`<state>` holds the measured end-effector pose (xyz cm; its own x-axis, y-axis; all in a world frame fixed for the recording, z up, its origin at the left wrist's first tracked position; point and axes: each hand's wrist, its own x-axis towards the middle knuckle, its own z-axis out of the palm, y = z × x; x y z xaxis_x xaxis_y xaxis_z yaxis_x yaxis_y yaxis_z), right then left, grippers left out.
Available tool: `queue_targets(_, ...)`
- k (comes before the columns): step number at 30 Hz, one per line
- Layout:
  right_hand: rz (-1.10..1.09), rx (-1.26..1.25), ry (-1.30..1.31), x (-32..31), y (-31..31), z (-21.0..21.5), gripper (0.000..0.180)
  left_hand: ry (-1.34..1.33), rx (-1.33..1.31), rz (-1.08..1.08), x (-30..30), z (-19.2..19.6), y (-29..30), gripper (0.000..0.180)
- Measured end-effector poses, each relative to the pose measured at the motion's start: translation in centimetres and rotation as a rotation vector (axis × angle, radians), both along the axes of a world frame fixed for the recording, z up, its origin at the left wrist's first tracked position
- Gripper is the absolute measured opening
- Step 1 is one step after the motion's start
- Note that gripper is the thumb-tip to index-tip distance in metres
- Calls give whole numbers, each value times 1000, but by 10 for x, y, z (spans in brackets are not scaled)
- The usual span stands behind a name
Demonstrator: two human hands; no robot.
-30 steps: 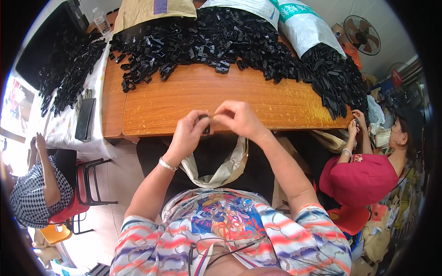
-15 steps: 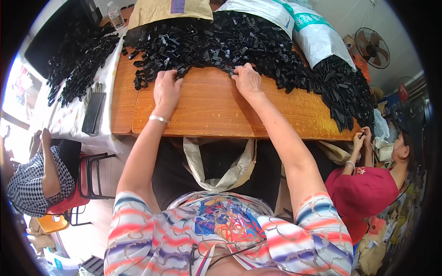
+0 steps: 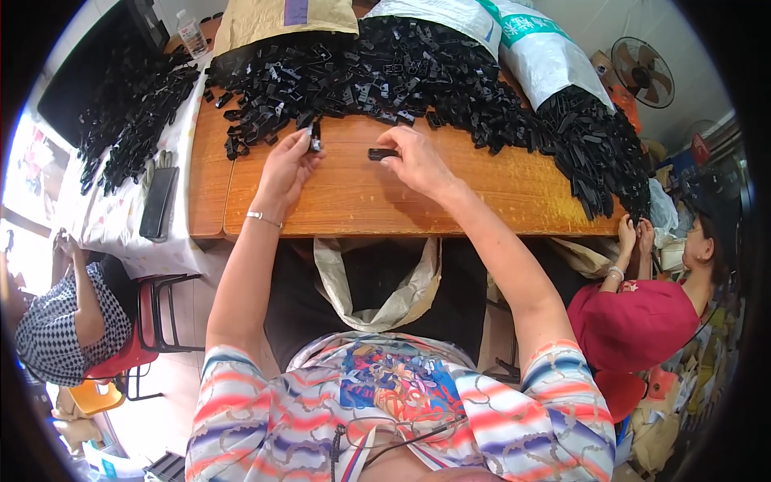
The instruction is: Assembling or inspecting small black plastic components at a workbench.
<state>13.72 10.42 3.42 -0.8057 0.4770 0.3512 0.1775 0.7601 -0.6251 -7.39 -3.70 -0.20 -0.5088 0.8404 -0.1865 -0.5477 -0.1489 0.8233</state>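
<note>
My left hand (image 3: 287, 167) pinches a small black plastic part (image 3: 315, 138) between thumb and fingers, raised over the wooden table (image 3: 321, 210). To its right, my right hand (image 3: 418, 161) grips a dark, oblong black plastic piece (image 3: 383, 153), its end sticking out leftward past the fingertips. The two pieces are apart from each other. Just beyond both hands spreads a big heap of similar black plastic parts (image 3: 345, 80), spilling from the mouths of a tan sack (image 3: 273, 22) and a white sack (image 3: 438, 10).
An open woven sack (image 3: 341, 297) hangs below the table's front edge, at my lap. Another white-and-green sack (image 3: 554, 64) spills longer black pieces (image 3: 582, 145) at the right. Co-workers sit on both sides. A black phone (image 3: 159, 202) lies on the white cloth at left.
Both hands have drawn back from the edge of the heap toward me, each with a black part. The right hand has also shifted slightly left. The whole view has moved a little.
</note>
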Motion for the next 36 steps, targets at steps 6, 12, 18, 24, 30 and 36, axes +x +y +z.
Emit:
queue_targets(6,204,219,178,3,-34,44,25,-170,109,-236,26,14,-20,30)
queue_targets(12,276,189,173,8,-45,57,29,-137,101,-346,53,29,-21,26)
queue_targets(18,290,186,165,10,-49,56,27,-104,43,-350,58,31,-24,24)
queue_targets(24,210,200,136,14,-46,39,26,33,-7,-339,74,39,-32,32)
queue_targets(30,213,43,8,17,-52,36,26,349,-50,-287,80,36,-36,30)
queue_targets(36,162,-287,-98,26,-53,29,35,363,-28,-333,87,34,-47,34)
